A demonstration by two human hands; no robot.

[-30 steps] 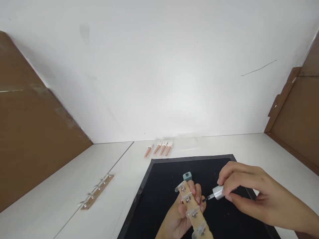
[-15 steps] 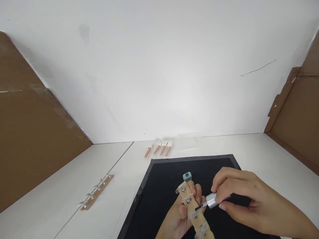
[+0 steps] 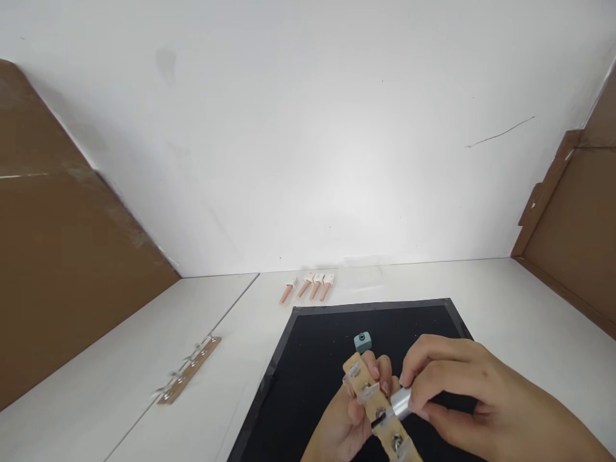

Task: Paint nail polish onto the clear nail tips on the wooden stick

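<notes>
My left hand (image 3: 337, 420) is closed around a wooden strip (image 3: 387, 431) with round metal fittings and clear nail tips (image 3: 369, 391) along it. My right hand (image 3: 457, 391) pinches the silver cap of a nail polish brush (image 3: 400, 403). The brush's dark bristles lie against one of the clear nail tips near the strip's middle. Just beyond the strip's far end, a small teal bottle (image 3: 362, 342) with its neck uncapped stands on the black mat (image 3: 312, 359).
A second wooden strip (image 3: 190, 371) with clear nail tips lies on the white table at left. Several small items with peach stems and white ends (image 3: 315, 287) lie behind the mat. Brown cardboard panels (image 3: 72, 244) stand on both sides, and a white wall (image 3: 308, 128) rises behind.
My right hand has moved slightly left and down, carrying the brush further across the nail tip. The strip in my left hand has turned a little.
</notes>
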